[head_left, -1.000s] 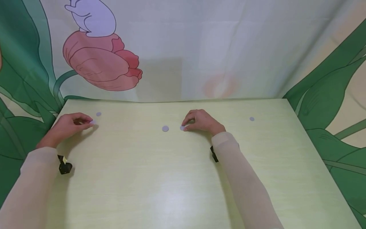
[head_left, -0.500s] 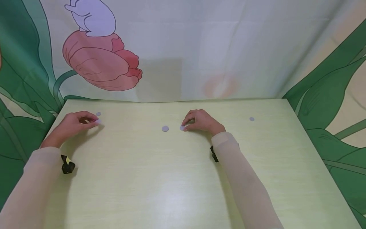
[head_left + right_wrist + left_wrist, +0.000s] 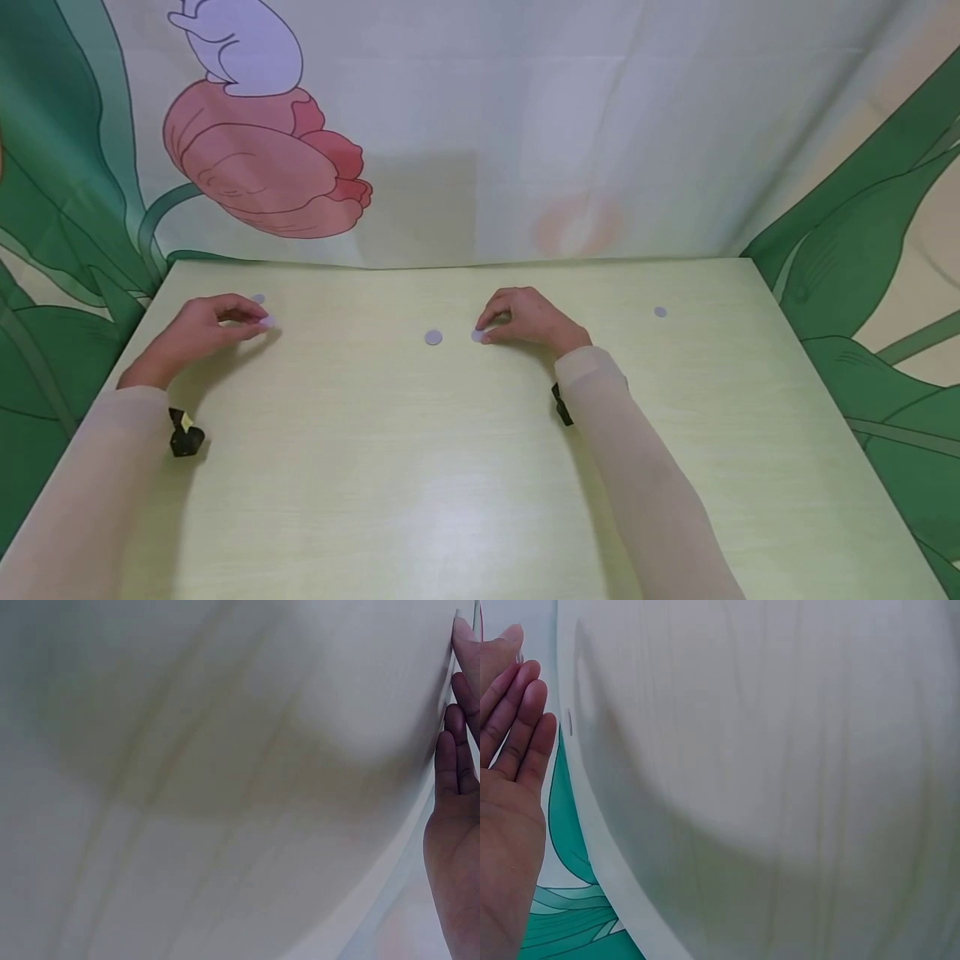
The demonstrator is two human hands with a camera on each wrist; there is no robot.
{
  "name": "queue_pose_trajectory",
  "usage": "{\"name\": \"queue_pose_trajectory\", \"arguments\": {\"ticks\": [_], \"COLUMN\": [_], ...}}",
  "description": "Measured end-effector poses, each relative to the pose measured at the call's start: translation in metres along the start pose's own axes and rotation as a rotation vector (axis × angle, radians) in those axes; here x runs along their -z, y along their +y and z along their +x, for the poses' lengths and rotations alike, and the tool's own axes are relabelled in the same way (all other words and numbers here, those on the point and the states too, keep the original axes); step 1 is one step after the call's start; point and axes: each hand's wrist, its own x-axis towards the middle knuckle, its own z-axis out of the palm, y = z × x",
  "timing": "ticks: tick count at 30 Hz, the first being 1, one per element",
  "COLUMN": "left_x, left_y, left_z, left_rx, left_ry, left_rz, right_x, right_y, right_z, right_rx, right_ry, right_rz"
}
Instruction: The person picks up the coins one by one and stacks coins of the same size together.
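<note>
Disc point(image 3: 269, 321) sits pinched at the left grip's point(image 3: 207, 327) fingertips point(image 3: 259, 313).

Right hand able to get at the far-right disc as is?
Likely yes: nothing stands between the right hand and the far-right disc, though the hand pinches another disc.

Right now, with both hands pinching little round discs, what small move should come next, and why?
I'd suggest the left hand carry its pinched disc toward the loose disc lying between the hands. The right hand pinches another disc just beside that loose one, while the table on the loose disc's other side seems to offer room for a neighbour.
</note>
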Motion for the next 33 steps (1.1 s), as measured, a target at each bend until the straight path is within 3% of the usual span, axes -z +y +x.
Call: {"name": "queue_pose_trajectory", "arguments": {"ticks": [15,26,33], "left_x": [-0.004,-0.011,-0.014], "left_y": [0.016,0.035,0.038], "left_z": [0.006,0.012,0.016], "left_rx": [-0.036,-0.082,-0.088], "left_ry": [-0.023,-0.040,-0.044], "left_rz": [0.018,0.002,0.001], "right_x": [0.002,0.003,0.002], "right_y": [0.000,-0.004,-0.003], "right_z": [-0.001,-0.003,-0.003], "right_rx": [0.021,0.020,0.030], "right_ry": [0.005,0.004,0.000], "right_rz": [0.020,0.025,0.025]}}
